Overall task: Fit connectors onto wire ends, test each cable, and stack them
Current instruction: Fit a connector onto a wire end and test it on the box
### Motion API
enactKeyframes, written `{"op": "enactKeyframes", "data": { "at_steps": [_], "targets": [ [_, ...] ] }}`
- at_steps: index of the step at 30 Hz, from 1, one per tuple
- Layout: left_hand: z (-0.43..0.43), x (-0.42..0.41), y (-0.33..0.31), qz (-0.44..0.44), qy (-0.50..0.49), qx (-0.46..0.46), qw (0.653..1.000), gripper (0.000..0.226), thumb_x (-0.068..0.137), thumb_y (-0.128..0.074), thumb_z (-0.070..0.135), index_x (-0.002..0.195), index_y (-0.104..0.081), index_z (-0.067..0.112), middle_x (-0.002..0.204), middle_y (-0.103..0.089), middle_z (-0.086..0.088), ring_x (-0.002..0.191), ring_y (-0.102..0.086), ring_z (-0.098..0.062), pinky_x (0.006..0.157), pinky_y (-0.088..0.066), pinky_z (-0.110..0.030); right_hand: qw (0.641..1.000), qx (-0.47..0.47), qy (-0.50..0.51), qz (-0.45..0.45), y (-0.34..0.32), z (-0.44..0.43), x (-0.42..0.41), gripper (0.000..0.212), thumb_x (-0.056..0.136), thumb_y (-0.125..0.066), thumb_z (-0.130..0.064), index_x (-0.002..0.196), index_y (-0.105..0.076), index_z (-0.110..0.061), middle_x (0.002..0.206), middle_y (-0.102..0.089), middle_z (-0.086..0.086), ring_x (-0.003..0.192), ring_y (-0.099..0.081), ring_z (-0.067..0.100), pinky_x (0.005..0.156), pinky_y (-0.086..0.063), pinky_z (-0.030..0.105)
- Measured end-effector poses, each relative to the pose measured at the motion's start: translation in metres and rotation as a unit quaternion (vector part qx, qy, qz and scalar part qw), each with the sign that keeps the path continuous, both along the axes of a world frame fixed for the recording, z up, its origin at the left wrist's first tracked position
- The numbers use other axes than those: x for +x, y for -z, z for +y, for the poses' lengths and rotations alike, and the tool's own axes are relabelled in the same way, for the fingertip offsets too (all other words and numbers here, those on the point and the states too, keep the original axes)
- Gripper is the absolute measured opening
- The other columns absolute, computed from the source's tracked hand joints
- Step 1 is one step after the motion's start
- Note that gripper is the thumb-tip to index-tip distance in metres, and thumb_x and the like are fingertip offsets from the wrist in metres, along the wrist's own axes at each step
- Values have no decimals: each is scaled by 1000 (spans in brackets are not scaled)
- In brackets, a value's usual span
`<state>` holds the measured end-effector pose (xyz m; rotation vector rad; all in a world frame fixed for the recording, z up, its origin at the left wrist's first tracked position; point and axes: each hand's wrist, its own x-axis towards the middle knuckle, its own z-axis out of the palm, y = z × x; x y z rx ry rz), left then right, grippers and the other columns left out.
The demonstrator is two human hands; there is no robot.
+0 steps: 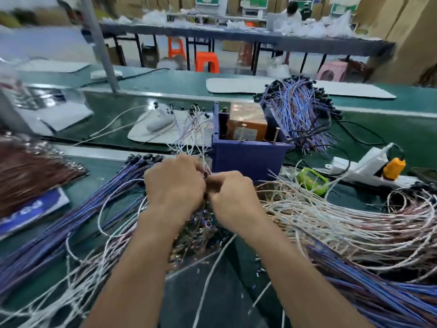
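Wires cover nearly the whole green bench [402, 131] in the head view, and the picture is blurred with motion. Both forearms reach in from the bottom edge and the hands meet just in front of a blue box [248, 159]. The left hand [175, 183] has its fingers curled in a pinch on thin wires [197, 140], pale strands that rise from the knuckles and fan away toward the far side. The right hand [233, 195], fingers also curled, touches the left at the fingertips and pinches the same strands low down; whether a connector sits between the fingertips cannot be told. Under the wrists lies a heap of small dark connectors [198, 230], too blurred to tell apart. Blue cables [82, 209] with black ends stream off to the left, beside a brown wire bundle [30, 171] and a blue printed sheet [30, 209]. White twisted wires [354, 221] loop in a thick mass to the right. The box holds an orange-brown block [246, 124], and a cable stack [300, 112] lies against its far right wall. Right of the box lie a green tester [312, 181] and a white power strip [354, 166] with an orange plug [393, 168].
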<state>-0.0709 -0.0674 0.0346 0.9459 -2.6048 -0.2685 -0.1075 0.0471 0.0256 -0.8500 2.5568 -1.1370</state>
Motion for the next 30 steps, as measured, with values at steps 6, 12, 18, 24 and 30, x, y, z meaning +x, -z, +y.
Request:
{"op": "enactKeyframes", "data": {
  "at_steps": [6,12,18,24,30],
  "targets": [
    [-59,32,-11,-11,-88,12,996,20,88,-65,30,101,-78,37,101,-76,-3,97,-69,-30,72,-41,-32,996,23,-85,-1,-6,-57,-1,52,88,-51,6,123,-73,-27,122,-72,2,102,-67,17,81,-52,22],
    [-123,78,8,9,-122,24,992,37,87,-68,24,122,-74,34,118,-73,-10,105,-66,-31,93,-52,-37,985,53,-163,31,1,-118,-3,64,90,-45,7,140,-60,-31,116,-63,0,75,-57,13,60,-45,13],
    [-130,76,42,76,-121,99,985,37,91,-67,30,128,-70,33,116,-75,-4,103,-68,-31,87,-56,-39,968,120,-203,82,10,-165,2,59,85,-55,2,140,-59,-21,134,-66,9,118,-62,29,96,-49,29],
    [-139,71,53,96,-99,149,979,25,89,-72,19,109,-80,31,109,-77,0,102,-69,-25,91,-56,-34,977,118,-136,118,8,-181,-8,39,88,-53,-1,106,-77,-26,112,-74,5,105,-66,28,93,-55,36],
    [-140,69,55,164,-128,208,956,20,89,-70,15,96,-82,29,96,-78,6,84,-70,-17,82,-58,-29,954,168,-129,212,4,-182,-20,35,86,-54,3,106,-71,-21,108,-70,6,103,-63,31,83,-51,36]
  ]
}}
